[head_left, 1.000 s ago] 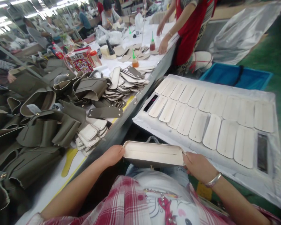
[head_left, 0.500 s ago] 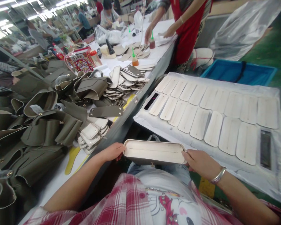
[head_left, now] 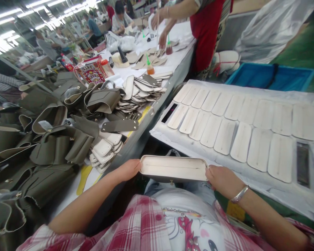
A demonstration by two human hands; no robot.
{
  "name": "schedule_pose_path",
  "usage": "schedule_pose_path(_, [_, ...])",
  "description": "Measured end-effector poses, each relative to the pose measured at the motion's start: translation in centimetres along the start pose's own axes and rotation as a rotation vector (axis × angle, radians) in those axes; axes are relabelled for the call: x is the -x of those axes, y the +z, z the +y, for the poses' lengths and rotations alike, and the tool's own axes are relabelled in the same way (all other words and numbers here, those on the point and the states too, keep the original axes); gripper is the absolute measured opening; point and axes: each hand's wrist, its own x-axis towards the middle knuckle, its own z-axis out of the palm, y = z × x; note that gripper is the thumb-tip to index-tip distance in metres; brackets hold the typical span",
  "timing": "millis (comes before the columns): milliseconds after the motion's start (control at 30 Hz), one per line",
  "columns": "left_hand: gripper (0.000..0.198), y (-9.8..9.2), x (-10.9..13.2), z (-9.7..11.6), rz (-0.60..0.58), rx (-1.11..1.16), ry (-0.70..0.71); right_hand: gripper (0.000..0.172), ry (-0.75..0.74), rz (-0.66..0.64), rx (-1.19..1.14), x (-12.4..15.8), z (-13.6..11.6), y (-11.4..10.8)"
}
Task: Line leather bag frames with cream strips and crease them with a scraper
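Note:
Over my lap I hold a dark olive bag [head_left: 174, 164] by its two ends. Its long cream oblong panel, framed by a raised rim, faces up toward me; a small gold-coloured clasp shows on the olive side below. My left hand [head_left: 131, 169] is closed on the left end, fingers partly hidden behind it. At the right end my right hand [head_left: 221, 179] grips the rim with the thumb at the corner. To the right, a white-covered board [head_left: 178, 139] bears rows of cream oblong panels [head_left: 240, 142].
Olive bags [head_left: 60, 146] crowd the table on the left. Beside them lie stacked cream pieces [head_left: 103, 150] and an olive strip [head_left: 120, 126]. Bottles with green tips [head_left: 150, 69] stand farther back. A co-worker in a red apron [head_left: 206, 33] works there. A blue tray [head_left: 293, 78] sits behind the board.
Both hands keep hold of the bag, almost in the same place. The co-worker's hands have shifted left, one of them raised. The view has turned slightly.

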Motion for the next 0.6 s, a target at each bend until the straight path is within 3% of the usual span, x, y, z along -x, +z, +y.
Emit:
schedule_pose_path(200, [0.051, 0.5, 0.4, -1.0, -0.101, 0.331, -0.102, 0.010, 0.032, 0.009, -0.037, 0.2, -0.3, -0.1])
schedule_pose_path(333, [0.054, 1.7, 0.7, -2.3, -0.072, 0.536, -0.118, 0.020, 0.073, 0.051, -0.146, 0.2, -0.3, 0.1])
schedule_pose_path(467, [0.048, 3.2, 0.1, -2.9, -0.010, 0.601, -0.107, 0.016, 0.089, 0.066, -0.159, 0.1, 0.0, 0.4])
schedule_pose_path(600, [0.047, 3.7, -0.7, -2.7, 0.054, 0.530, -0.101, 0.017, 0.115, 0.046, -0.195, -0.2, 0.2, 0.3])
